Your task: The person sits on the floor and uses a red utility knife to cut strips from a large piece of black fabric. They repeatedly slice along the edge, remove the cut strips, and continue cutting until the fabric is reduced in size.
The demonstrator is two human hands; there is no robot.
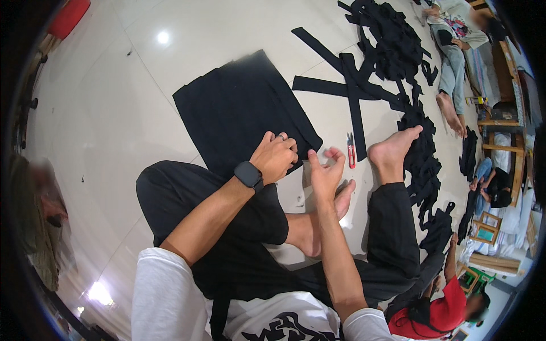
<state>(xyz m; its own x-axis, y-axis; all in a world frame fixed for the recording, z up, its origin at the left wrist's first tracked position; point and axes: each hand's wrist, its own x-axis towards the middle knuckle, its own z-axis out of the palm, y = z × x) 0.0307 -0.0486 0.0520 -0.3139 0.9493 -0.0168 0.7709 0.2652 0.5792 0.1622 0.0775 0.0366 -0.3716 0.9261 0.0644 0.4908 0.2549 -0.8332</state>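
Observation:
A stack of black fabric [236,105] lies flat on the floor in front of me, roughly square with slightly uneven edges. My left hand [276,156], with a dark watch on the wrist and a ring, bends its fingers over the stack's near edge and pinches the cloth there. Beside the near right corner is my right hand [326,173], palm turned up. Its thumb touches or nearly touches that corner, while the other fingers curl apart from it with nothing visible between. Red-handled thread snips [351,152] lie to the right of this hand.
Long black fabric strips [354,96] stretch from a tangled black heap [389,42] at the far right, which continues past my right foot [392,150]. People sit along the right side, one in a red shirt [438,310]. Wooden frames [486,227] stand behind them.

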